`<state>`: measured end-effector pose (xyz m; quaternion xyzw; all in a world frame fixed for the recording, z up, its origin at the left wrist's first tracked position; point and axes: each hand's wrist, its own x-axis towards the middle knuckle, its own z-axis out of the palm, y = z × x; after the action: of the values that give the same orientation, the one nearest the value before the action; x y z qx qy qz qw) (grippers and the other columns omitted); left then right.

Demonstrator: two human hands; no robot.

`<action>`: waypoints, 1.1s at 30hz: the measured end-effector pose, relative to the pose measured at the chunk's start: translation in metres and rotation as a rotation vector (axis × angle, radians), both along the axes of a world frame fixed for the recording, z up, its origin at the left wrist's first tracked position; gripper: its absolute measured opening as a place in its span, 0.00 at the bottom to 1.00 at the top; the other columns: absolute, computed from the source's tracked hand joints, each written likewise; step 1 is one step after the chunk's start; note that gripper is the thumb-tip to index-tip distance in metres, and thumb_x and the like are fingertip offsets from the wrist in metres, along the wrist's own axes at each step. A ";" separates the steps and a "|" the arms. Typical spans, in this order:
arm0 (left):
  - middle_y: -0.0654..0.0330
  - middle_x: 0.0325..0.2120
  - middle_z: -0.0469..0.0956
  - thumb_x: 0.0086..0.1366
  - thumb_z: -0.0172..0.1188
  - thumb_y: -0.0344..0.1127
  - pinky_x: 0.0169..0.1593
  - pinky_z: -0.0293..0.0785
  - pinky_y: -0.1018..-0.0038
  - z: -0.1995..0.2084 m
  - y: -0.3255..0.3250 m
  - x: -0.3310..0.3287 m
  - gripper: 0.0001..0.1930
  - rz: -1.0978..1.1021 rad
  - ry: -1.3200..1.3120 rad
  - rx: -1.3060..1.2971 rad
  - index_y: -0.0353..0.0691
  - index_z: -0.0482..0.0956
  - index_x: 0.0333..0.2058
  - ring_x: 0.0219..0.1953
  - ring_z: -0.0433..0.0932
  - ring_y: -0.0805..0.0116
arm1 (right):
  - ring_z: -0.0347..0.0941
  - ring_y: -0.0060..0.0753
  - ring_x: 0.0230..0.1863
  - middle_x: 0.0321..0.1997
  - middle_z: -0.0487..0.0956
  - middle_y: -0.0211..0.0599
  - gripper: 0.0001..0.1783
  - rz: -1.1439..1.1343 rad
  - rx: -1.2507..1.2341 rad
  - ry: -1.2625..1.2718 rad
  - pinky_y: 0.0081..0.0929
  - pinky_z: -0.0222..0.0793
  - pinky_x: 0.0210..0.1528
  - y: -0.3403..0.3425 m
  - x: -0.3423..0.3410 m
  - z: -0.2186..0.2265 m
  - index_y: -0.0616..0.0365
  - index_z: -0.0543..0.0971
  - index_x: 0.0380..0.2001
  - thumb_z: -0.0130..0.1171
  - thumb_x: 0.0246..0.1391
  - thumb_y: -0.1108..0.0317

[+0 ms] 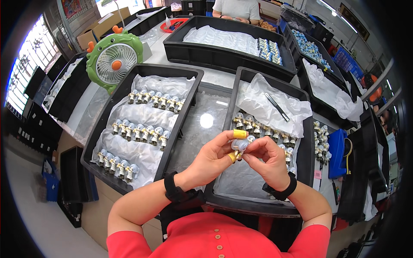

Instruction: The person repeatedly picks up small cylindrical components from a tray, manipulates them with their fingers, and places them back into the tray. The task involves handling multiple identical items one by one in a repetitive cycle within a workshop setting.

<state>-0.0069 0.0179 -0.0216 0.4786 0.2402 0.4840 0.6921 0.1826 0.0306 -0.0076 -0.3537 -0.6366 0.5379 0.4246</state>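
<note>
Here I pinch a blue-haired figurine (239, 145) firmly between thumb and fingers of my left hand (211, 158), above the right-hand black tray (306, 159), my right hand (272, 162) curled with fingertips at its side, though I cannot tell whether they grip it.

Head view, upright and unmirrored — the left of two wide fisheye cameras worn side by side on the head. It faces down and forward from above the red shirt (202, 236), close over the left hand (210, 160) and right hand (274, 165), and reaches across the bench (155, 55) to a co-worker (236, 7) opposite — straight edges bowing toward the dark rim.
</note>
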 end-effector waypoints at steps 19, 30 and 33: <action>0.58 0.56 0.66 0.61 0.50 0.16 0.56 0.67 0.75 0.001 -0.002 0.002 0.24 0.057 -0.015 0.003 0.38 0.64 0.56 0.57 0.67 0.70 | 0.75 0.17 0.38 0.35 0.78 0.30 0.09 -0.020 0.014 -0.004 0.18 0.72 0.44 0.001 0.001 0.000 0.60 0.72 0.35 0.59 0.51 0.80; 0.58 0.53 0.67 0.61 0.55 0.20 0.53 0.72 0.74 0.001 -0.001 0.002 0.25 0.098 0.019 -0.053 0.36 0.63 0.57 0.53 0.71 0.69 | 0.74 0.18 0.40 0.37 0.78 0.31 0.10 0.013 -0.043 0.041 0.19 0.72 0.46 0.004 0.002 -0.005 0.61 0.71 0.38 0.58 0.52 0.80; 0.58 0.53 0.68 0.61 0.56 0.21 0.53 0.72 0.74 0.001 0.000 0.001 0.25 0.082 0.019 -0.082 0.36 0.63 0.57 0.53 0.71 0.68 | 0.74 0.18 0.41 0.38 0.77 0.32 0.11 0.036 -0.061 0.028 0.20 0.72 0.47 0.005 0.003 -0.005 0.61 0.71 0.39 0.58 0.52 0.80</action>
<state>-0.0057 0.0183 -0.0210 0.4443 0.2857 0.4970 0.6885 0.1854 0.0355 -0.0125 -0.3475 -0.6201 0.5697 0.4125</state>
